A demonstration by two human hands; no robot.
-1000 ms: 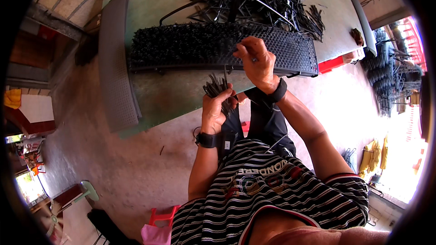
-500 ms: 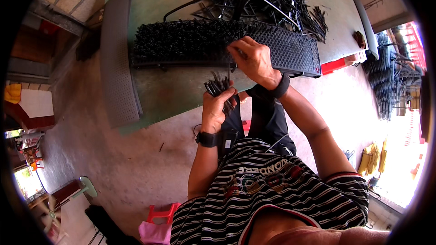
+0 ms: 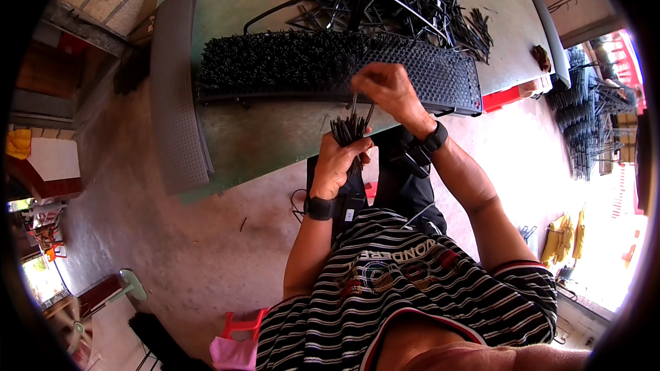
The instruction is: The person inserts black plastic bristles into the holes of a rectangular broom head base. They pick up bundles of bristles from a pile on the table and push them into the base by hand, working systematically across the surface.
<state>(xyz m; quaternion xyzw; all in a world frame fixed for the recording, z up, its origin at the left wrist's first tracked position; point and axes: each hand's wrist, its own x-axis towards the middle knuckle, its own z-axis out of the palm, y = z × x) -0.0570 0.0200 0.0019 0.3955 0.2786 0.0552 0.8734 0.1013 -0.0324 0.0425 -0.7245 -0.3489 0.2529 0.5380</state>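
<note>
My left hand (image 3: 337,161) is closed around a bunch of thin black strips (image 3: 350,129), their ends fanning out above my fist. Just above it, my right hand (image 3: 390,93) pinches with thumb and forefinger; a thin strip shows between those fingertips and the bunch. Beyond both hands lies a long, slightly curved black perforated panel (image 3: 440,72) on the table. Its left and middle part is densely filled with upright black bristle-like strips (image 3: 275,62), while bare holes show on the right part.
Behind the panel a heap of loose black strips (image 3: 412,3) covers the green table (image 3: 254,134), with metal rods over it. Grey perforated sheets (image 3: 180,96) lie at the table's left end. A red stool (image 3: 244,323) stands on the floor, lower left.
My left hand has shifted right with the bunch. My right hand has moved slightly right and down, off the panel's bristle edge and closer over the bunch.
</note>
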